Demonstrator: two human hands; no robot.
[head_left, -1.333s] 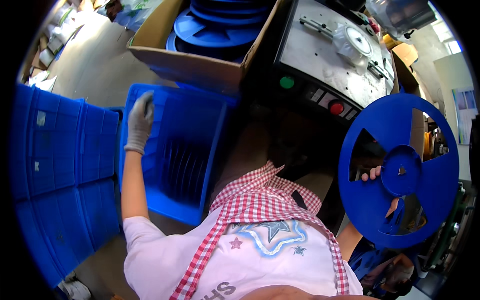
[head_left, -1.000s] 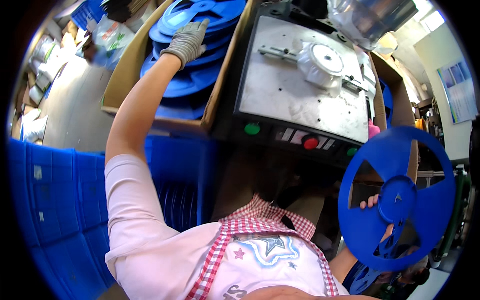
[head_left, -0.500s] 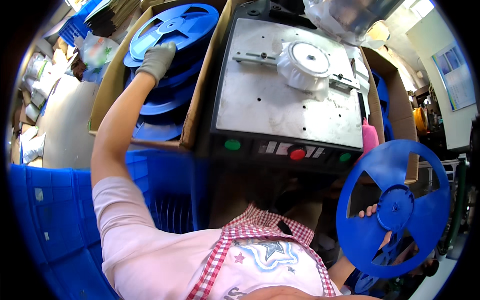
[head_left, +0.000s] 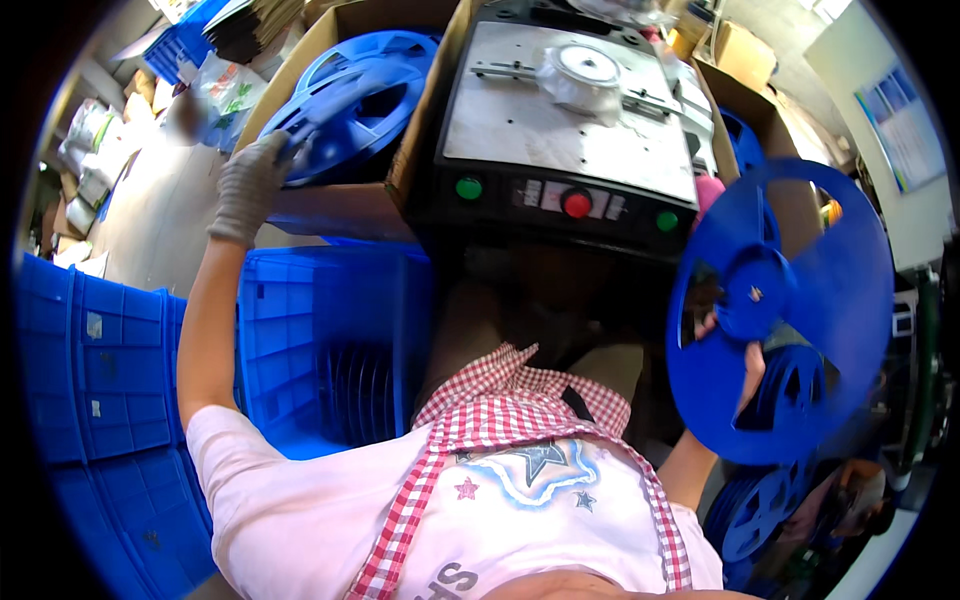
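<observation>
Gripping the rim of a blue reel (head_left: 345, 105) in the cardboard box (head_left: 330, 205) with your gloved left hand (head_left: 248, 185), you are risking a snag on the stack; your right hand (head_left: 735, 350) is clutching another blue reel (head_left: 790, 310) loosely, inviting a drop.

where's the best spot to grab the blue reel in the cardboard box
Probably its outer rim at the near left edge, coming from the left. The reel is tilted up out of the box with that edge raised clear, and its open spokes leave room for fingers. The gloved left hand already grips there.
</observation>
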